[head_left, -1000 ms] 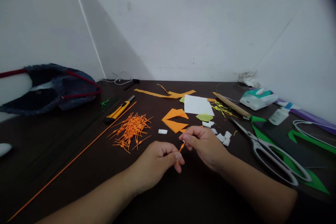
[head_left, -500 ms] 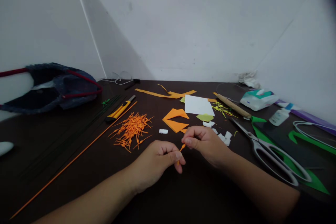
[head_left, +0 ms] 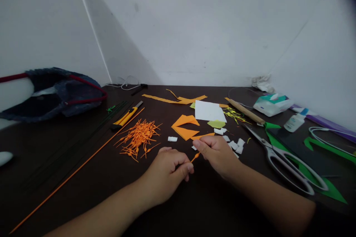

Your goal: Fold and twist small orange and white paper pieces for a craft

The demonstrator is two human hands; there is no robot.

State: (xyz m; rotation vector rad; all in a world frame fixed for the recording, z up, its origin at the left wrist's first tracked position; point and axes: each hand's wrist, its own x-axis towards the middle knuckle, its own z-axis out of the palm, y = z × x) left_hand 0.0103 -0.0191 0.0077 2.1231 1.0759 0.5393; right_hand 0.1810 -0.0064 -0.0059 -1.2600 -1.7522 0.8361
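My left hand (head_left: 167, 170) and my right hand (head_left: 218, 152) meet just above the dark table (head_left: 91, 177), both pinching one thin orange paper stamen (head_left: 195, 156) between fingertips. Its small bulbed tip shows between the two hands. To the left lies a pile of similar orange stamens (head_left: 139, 137). Orange paper pieces (head_left: 185, 127) lie just beyond my hands, and small white foam bits (head_left: 235, 144) lie by my right hand.
Large scissors (head_left: 289, 163) lie on green paper at the right. A yellow utility knife (head_left: 126, 115), a long orange stick (head_left: 75, 170), white paper (head_left: 209, 111), a wooden stick (head_left: 246, 111), a glue bottle (head_left: 295, 121) and a dark bag (head_left: 52, 92) surround the work spot.
Both hands shifted slightly; the stamen now tilts flatter between them, with my left fingers lower and my right hand a little nearer.
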